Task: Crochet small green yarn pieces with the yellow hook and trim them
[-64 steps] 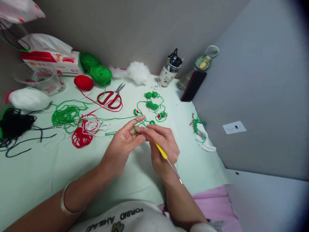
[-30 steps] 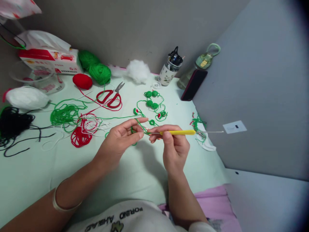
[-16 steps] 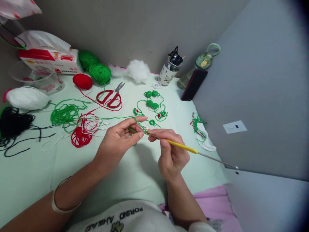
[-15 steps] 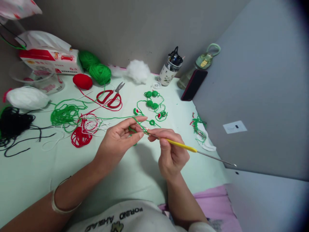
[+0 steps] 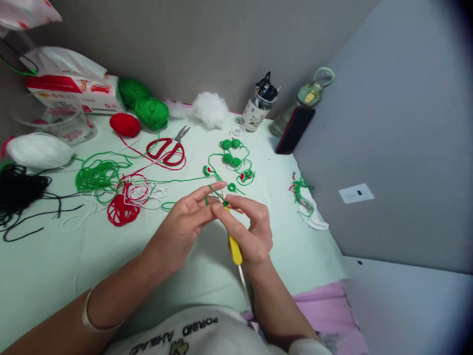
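Between thumb and fingers my left hand pinches green yarn, with a strand looped over the raised index finger. My right hand is closed around a crochet hook with a yellow grip, its tail end pointing down toward my body. Both hands' fingertips meet at a small green crochet piece, where the hook's tip is mostly hidden. Just beyond them lie a small green ring, several green crocheted balls and small red, white and green pieces.
Red-handled scissors lie left of the balls, near loose green yarn and red yarn. Along the back stand a tissue pack, white stuffing, a jar and a phone. Yarn scraps lie at right.
The hook has swung from pointing right to pointing down toward my body. My right hand has turned and moved left, its fingertips now touching the left hand's at the green piece.
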The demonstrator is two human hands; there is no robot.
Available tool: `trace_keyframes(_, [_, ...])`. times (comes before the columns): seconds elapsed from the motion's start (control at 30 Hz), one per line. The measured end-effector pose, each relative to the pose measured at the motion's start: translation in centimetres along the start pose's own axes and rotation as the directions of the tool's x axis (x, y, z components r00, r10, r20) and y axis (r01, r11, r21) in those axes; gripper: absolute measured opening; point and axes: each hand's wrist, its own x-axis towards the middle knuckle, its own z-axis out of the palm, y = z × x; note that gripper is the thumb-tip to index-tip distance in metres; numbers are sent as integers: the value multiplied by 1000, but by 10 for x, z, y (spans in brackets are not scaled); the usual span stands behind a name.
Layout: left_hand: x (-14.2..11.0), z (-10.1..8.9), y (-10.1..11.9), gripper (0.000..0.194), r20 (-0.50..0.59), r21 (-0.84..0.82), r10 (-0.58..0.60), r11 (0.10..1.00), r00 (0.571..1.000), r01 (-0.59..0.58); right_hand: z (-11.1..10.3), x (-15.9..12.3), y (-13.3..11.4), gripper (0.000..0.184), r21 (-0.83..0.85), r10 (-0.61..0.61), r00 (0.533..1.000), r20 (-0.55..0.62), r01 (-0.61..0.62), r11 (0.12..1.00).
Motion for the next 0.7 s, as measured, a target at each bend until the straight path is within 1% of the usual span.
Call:
trace_keyframes(0.03, [1, -1, 0, 37, 17, -47, -40, 998, 999, 41, -1, 1, 0, 32, 74, 44, 999, -23, -43, 996])
trace_keyframes(0.07, [2, -3, 1, 35, 28, -72, -60, 995, 998, 62, -1, 3, 1, 28, 179, 114, 992, -45, -104, 978])
trace_keyframes(0.1, [3, -4, 2, 34, 30, -79, -62, 995, 998, 64, -2, 6, 2, 25, 297, 199, 978, -64, -172, 939])
trace_keyframes(0.17, [3, -5, 3, 34, 21, -59, -33, 998, 999, 34, -2, 10, 4, 21, 508, 355, 933, -64, -276, 816])
trace_keyframes(0.2, [3, -5, 4, 34, 19, -40, -10, 999, 1000, 11, -1, 11, 5, 20, 575, 405, 913, -42, -309, 757])
trace_keyframes(0.23, [3, -4, 4, 35, 21, -19, 11, 1000, 1000, -11, 0, 13, 6, 18, 613, 430, 903, -15, -331, 718])
trace_keyframes(0.3, [2, -1, 2, 36, 34, 20, 44, 999, 998, -44, 1, 14, 6, 16, 627, 437, 899, 34, -359, 691])
trace_keyframes(0.47, [2, 1, 0, 30, 64, 95, 79, 992, 995, -85, 1, 15, 3, 16, 578, 455, 888, 57, -401, 711])
trace_keyframes(0.53, [3, 0, 0, 27, 49, 113, 88, 989, 995, -93, 0, 14, 2, 17, 531, 428, 902, 55, -389, 753])
trace_keyframes(0.6, [4, -1, -1, 31, 14, 107, 84, 991, 996, -85, 0, 11, 2, 20, 424, 337, 940, 58, -329, 844])
trace_keyframes(0.67, [5, -1, -2, 38, -12, 69, 57, 996, 998, -56, 1, 7, 2, 30, 282, 213, 976, 53, -219, 934])
trace_keyframes(0.7, [6, -1, -2, 41, -14, 40, 35, 999, 999, -34, 1, 6, 2, 34, 230, 164, 985, 49, -170, 958])
